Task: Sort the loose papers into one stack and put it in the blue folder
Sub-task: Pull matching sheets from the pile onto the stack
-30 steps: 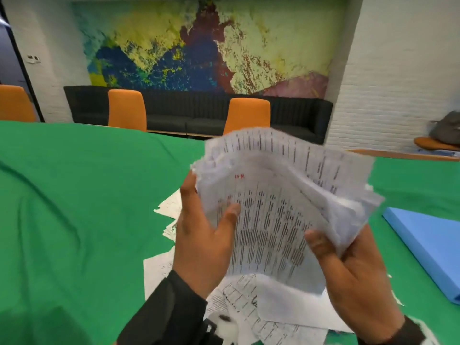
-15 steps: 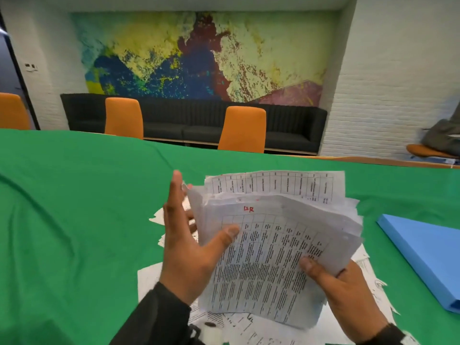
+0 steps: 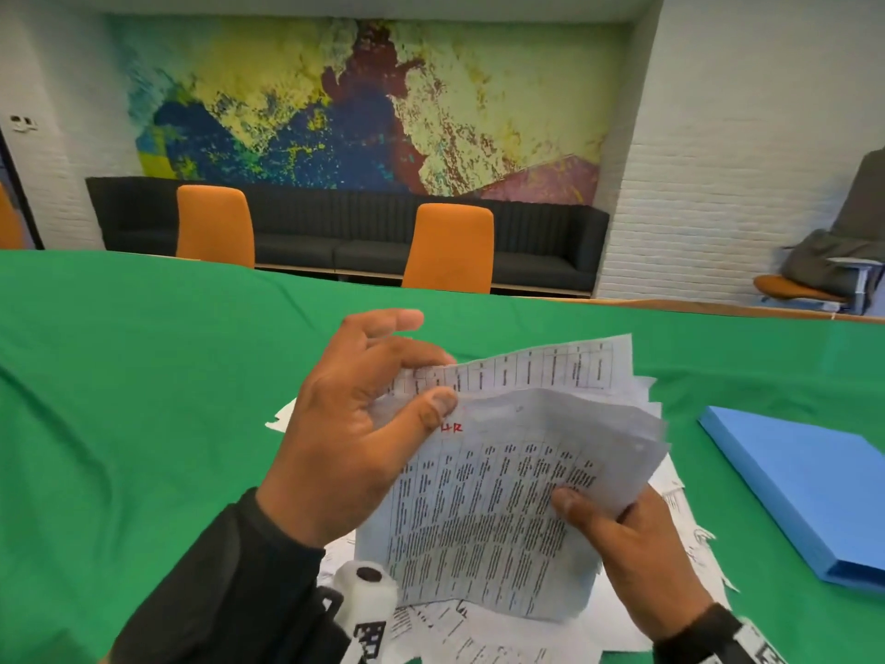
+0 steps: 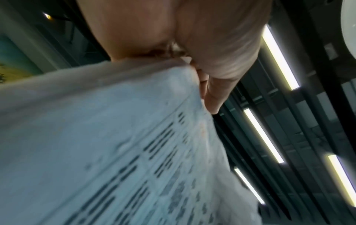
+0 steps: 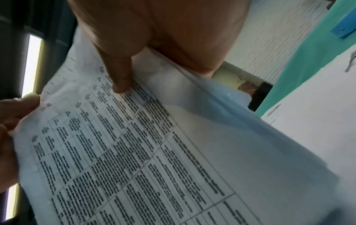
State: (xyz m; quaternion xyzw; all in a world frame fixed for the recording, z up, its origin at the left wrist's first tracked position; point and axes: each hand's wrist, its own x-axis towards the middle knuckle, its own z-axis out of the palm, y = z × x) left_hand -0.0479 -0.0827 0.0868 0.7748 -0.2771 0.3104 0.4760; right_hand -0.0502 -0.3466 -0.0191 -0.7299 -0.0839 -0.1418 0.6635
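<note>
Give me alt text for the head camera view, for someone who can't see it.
Two hands hold a bundle of printed papers above a green table: left hand pinching its top corner, right hand gripping its lower edge. More sheets lie beneath; a closed blue folder lies right.

The left arm wears a long black sleeve (image 3: 230,582) down to the wrist. Just below the left hand (image 3: 345,443) sits a small white box (image 3: 366,599) with a round dark dot on top — a black-and-white square pattern on its side. The right hand (image 3: 641,563) has a black wrist band (image 3: 704,632) with a patterned tag.
</note>
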